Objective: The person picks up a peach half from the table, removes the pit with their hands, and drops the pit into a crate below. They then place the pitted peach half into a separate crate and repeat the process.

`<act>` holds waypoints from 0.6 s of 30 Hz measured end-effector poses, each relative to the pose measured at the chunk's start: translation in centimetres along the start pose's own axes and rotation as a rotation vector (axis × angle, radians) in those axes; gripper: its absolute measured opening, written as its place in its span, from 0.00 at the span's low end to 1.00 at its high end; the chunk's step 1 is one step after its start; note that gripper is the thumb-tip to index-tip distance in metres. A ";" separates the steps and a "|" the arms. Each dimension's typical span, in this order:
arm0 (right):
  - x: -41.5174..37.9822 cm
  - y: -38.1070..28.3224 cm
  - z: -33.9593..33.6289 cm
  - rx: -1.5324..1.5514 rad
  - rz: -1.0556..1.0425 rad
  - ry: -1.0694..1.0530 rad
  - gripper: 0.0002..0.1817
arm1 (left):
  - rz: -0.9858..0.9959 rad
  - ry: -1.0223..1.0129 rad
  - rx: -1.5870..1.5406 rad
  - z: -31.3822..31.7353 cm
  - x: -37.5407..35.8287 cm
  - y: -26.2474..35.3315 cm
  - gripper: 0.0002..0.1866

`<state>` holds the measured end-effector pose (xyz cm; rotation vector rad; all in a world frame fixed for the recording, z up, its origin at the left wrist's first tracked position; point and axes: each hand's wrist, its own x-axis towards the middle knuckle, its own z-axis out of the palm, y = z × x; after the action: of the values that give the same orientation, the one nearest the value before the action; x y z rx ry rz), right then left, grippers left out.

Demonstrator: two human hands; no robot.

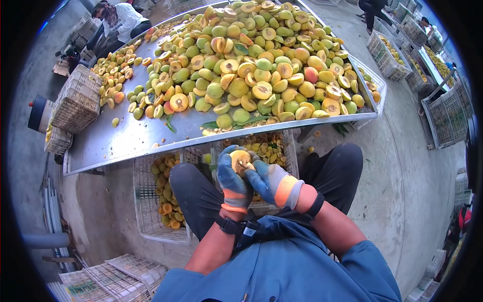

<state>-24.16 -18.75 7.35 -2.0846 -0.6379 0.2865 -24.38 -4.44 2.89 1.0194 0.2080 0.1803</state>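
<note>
My left hand [234,176], in a blue and orange work glove, is closed around a halved yellow peach [239,160], its cut face turned to the right. My right hand [268,180], gloved the same way, has its fingers pinched together against the cut face near the pit. What those fingers hold, if anything, is hidden. Both hands are above my lap, just short of the metal table's [136,136] front edge. A large heap of whole and halved peaches [261,65] covers much of the tabletop, with a few green leaves [170,124] among them.
Under the table, a crate [143,221] of peach pieces stands left of my knees; another crate [291,156] is between them. Stacked crates [75,100] stand at the table's left end. A co-worker [118,25] sits at the far left. More crates [387,58] line the right side.
</note>
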 end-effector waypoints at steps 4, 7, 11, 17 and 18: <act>0.2 1.3 -0.2 0.150 -0.021 -0.123 0.14 | 0.372 -0.084 0.647 -1.5 -0.1 -0.3 0.19; 0.5 1.8 -0.5 0.315 -0.044 -0.304 0.16 | 0.103 -0.040 0.201 -1.1 0.1 -0.1 0.10; 0.6 1.6 -0.7 0.286 0.095 -0.350 0.17 | -0.165 0.129 -0.147 -0.8 -0.3 -0.6 0.10; 0.0 4.2 0.2 0.493 0.325 -0.508 0.16 | 0.001 0.148 0.187 -1.9 -0.6 -2.9 0.14; 0.1 4.1 0.5 0.184 0.069 -0.437 0.14 | -0.130 0.225 0.030 -1.5 -0.5 -2.8 0.14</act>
<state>-22.95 -20.24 3.67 -1.8791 -0.7632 0.8241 -25.10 -4.77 -0.21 1.0112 0.4817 0.1739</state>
